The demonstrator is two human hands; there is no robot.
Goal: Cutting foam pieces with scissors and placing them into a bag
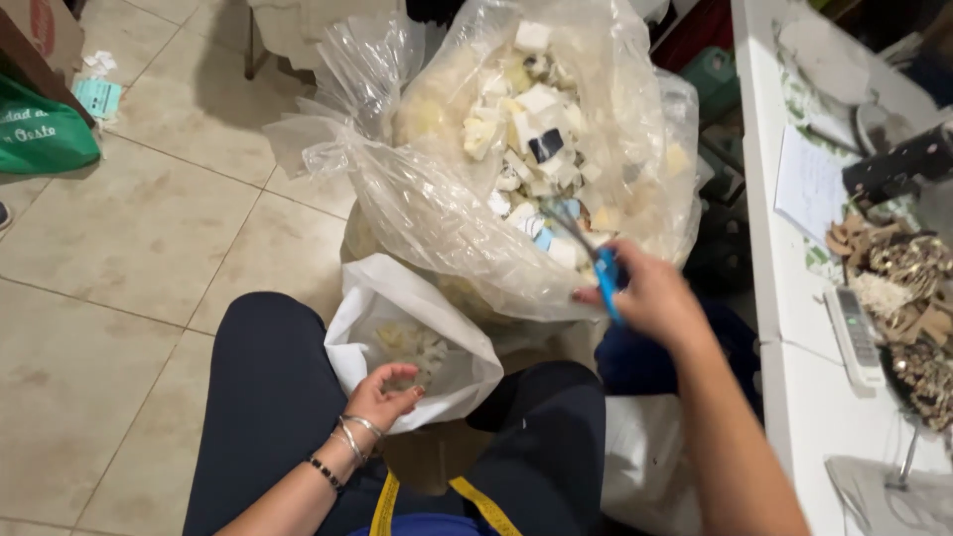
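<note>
Blue-handled scissors (602,266) sit right of the frame's centre, gripped in the right hand (650,295), whose fingers are closed around the handles; the blades point up and left, blurred, into the mouth of a large clear plastic bag (437,199). That bag fills the upper middle of the frame and is stuffed with pale foam offcuts (531,119), white and cream with one dark piece among them.

Just below it, at lower centre, a smaller white bag (392,298) rests against the person's lap, holding a few cream scraps (412,342). The left hand (382,397) lies at this bag's lower edge, palm up, fingers loosely curled and holding the rim; bracelets (352,437) circle the wrist. Dark trousers (268,397) cover both knees, and a yellow measuring tape (476,501) hangs at the bottom centre.

The big bag's crumpled plastic stands between the scissors and most of the foam, so the blade tips are hard to make out.

Along the right edge runs a white table (794,397) carrying a remote control (854,333), paper sheets (809,184) and a heap of brown and gold bits (908,288). Beige floor tiles (119,248) fill the left, with a green bag (40,134) at upper left.
</note>
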